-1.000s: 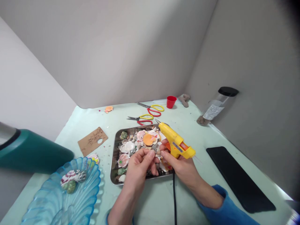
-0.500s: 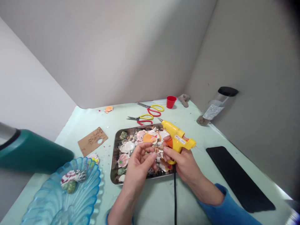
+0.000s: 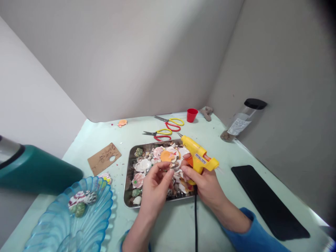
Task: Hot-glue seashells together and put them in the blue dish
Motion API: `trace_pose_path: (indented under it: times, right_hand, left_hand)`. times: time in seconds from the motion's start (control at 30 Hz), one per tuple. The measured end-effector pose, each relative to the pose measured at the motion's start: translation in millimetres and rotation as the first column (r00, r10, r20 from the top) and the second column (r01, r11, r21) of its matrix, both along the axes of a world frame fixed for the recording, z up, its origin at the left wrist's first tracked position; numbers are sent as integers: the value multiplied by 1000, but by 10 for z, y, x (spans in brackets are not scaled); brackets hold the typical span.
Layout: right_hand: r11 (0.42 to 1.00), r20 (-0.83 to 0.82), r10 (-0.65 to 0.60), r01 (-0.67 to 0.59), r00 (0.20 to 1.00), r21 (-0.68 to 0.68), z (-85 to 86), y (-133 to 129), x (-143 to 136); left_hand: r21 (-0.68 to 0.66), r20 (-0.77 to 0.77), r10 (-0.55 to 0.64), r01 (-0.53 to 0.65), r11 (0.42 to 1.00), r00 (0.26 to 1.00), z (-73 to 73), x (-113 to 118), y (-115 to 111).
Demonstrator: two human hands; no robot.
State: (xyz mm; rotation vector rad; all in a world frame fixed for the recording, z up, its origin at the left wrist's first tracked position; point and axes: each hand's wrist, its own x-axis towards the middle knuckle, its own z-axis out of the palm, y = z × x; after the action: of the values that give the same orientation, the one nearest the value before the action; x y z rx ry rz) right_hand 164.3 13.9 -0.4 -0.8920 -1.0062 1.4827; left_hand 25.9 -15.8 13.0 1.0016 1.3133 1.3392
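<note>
A metal tray (image 3: 126,190) full of shells, some painted, stands in the middle of the table. Over its right part, my right hand (image 3: 203,180) is wrapped round a yellow glue gun (image 3: 195,149), whose nozzle points up and to the left. A black cord hangs from the gun's handle. My left hand (image 3: 157,182) is closed above the tray, thumb and fingertips together; what they hold, if anything, is too small to make out. The fingertips of both hands are close to each other over the shells.
A blue scalloped dish (image 3: 105,210) with painted shells and a green bottle (image 3: 49,169) are at the left. Behind the tray are two scissors (image 3: 164,132), (image 3: 173,122) and a red cup (image 3: 192,115). A brown board (image 3: 101,161), black slab (image 3: 267,199) and clear jar (image 3: 240,124) flank it.
The fingers of my left hand have drawn closer together. The glue gun has tilted very slightly in my right hand.
</note>
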Motion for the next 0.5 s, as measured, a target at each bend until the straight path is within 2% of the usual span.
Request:
trace_pose_path:
  times: [0.1,0.2,0.5]
  right_hand:
    - [995,80,-66,60,995,73,17,-18,0]
    - [992,142,-76,60,987,112,37,-30,1]
    - [997,193,-57,45,979,69,5,-18,10]
  left_hand:
    - [-14,89,-17,19,1000,996,6,-14,20]
    - [-31,147,-28,33,999,989,15,-15,33]
    - [-25,163,-48,53,998,985,45,-11,23]
